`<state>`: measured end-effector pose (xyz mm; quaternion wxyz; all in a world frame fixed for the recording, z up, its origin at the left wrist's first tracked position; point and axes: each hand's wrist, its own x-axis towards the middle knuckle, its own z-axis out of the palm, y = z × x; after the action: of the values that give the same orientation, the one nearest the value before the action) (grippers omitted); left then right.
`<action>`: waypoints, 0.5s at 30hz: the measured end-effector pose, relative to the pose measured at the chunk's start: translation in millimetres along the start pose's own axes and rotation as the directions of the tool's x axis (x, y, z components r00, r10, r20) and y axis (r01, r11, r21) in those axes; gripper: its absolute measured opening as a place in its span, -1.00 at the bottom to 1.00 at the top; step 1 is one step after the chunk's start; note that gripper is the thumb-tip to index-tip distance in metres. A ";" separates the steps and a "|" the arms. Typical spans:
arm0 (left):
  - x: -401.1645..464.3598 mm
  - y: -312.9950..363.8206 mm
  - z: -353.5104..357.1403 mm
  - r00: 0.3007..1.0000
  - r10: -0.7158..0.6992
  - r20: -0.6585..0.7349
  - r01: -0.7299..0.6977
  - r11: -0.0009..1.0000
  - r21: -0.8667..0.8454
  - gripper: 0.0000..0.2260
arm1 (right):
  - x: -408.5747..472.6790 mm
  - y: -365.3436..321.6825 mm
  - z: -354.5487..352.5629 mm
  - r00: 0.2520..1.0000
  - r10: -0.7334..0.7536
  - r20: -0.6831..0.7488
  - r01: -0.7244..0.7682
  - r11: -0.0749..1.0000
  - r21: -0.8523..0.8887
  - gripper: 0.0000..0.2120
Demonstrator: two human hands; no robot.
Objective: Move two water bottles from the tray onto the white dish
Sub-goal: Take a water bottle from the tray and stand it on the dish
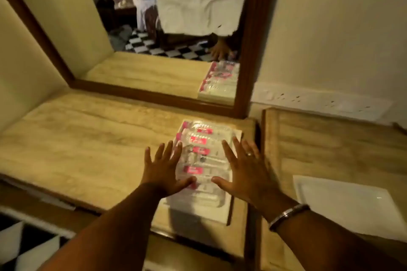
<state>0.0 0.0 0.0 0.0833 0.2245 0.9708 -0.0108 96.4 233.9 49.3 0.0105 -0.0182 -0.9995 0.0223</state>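
Observation:
Several clear water bottles (203,152) with pink labels lie side by side on a white tray (199,213) on the beige counter. My left hand (163,169) hovers at the tray's left side, fingers spread, holding nothing. My right hand (246,167), with a ring and a wrist bangle, hovers at the tray's right side, also spread and empty. The white dish (352,207) lies empty on the separate counter section to the right.
A wood-framed mirror (248,50) stands behind the tray and reflects the bottles and a hand. A white socket strip (319,100) runs along the wall on the right. A gap (255,160) separates the two counter sections. Checkered floor (26,246) shows at lower left.

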 end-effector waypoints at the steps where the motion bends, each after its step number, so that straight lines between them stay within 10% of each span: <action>1: -7.3 -24.9 5.1 0.998 -0.028 0.048 0.029 1.000 -0.009 0.08 | 8.7 -23.9 9.1 0.997 -0.055 0.061 0.053 0.998 0.038 -0.04; 8: -43.3 -113.2 67.9 0.993 -0.007 0.121 0.017 0.997 -0.078 0.11 | 35.7 -141.2 60.4 0.912 -0.367 0.183 0.359 0.930 0.076 -0.35; 15: -25.6 -110.1 106.6 0.985 0.139 0.104 -0.128 0.986 -0.108 0.16 | 71.7 -188.5 80.4 0.888 -0.348 0.301 0.368 0.930 -0.010 -0.41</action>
<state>-8.8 -116.3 -102.6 0.1492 0.2836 0.9467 0.0316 16.3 44.8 -21.1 -0.1347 0.1696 -0.9762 -0.0108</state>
